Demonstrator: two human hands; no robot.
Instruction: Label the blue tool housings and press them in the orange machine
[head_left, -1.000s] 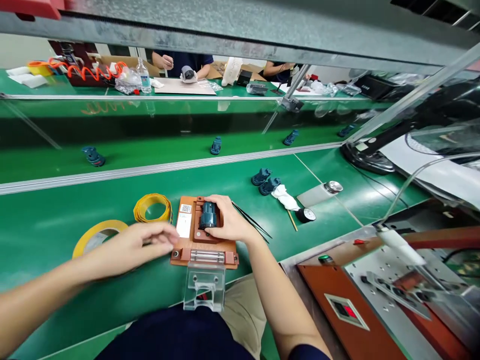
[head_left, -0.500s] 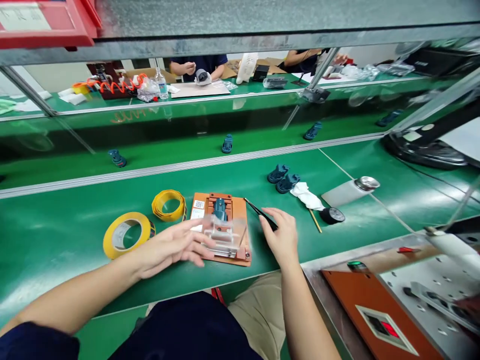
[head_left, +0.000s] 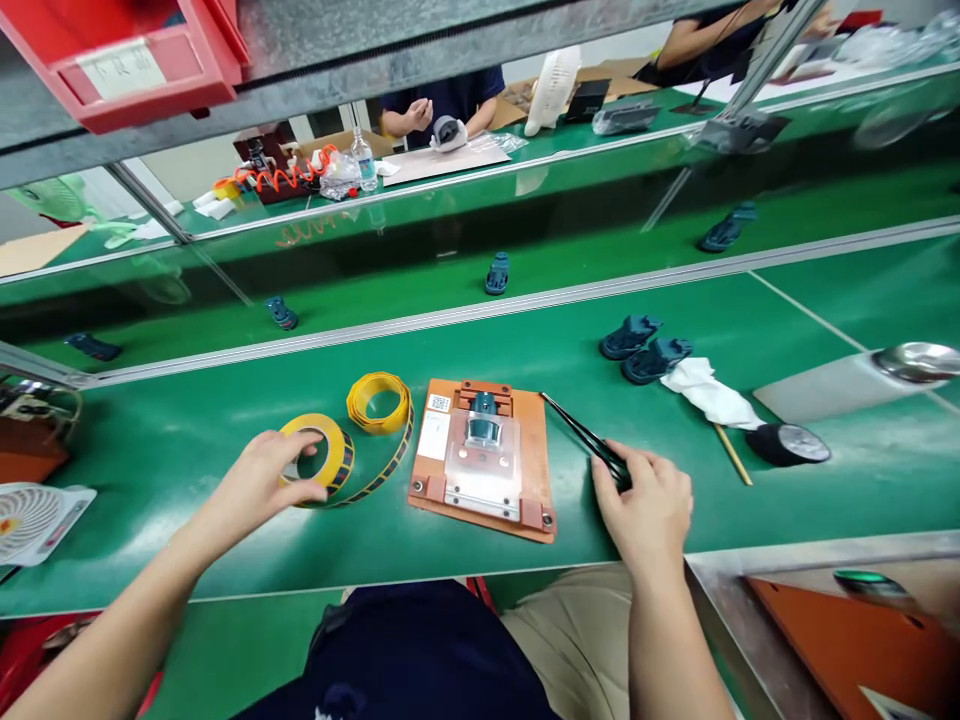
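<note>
Thumb and forefinger apart, my left hand [head_left: 271, 475] is at the left side of a roll of yellow tape [head_left: 339, 452]; whether the fingertips touch it I cannot tell. A strip with dark labels runs from it to a second yellow coil [head_left: 364, 403]. Black tweezers [head_left: 581, 430] are held in my right hand [head_left: 651, 505], tips pointing at the upper right corner of an orange-brown fixture [head_left: 536, 440]. In that fixture sits a dark teal plastic part [head_left: 484, 403], with a clear hinged plate [head_left: 480, 470] lying flat over its lower portion.
Two teal parts [head_left: 657, 360] lie right of the fixture, near a white cloth [head_left: 709, 392], a stick [head_left: 733, 455] and a white bottle [head_left: 825, 385]. More teal parts [head_left: 497, 273] sit on the green strip behind the rail. A small fan [head_left: 41, 522] stands far left. Co-workers [head_left: 442, 105] sit opposite.
My left hand has left the fixture for the tape roll on its left. The clear plate, tilted up before, now lies down over the teal part. The tweezers remain in my right hand.
</note>
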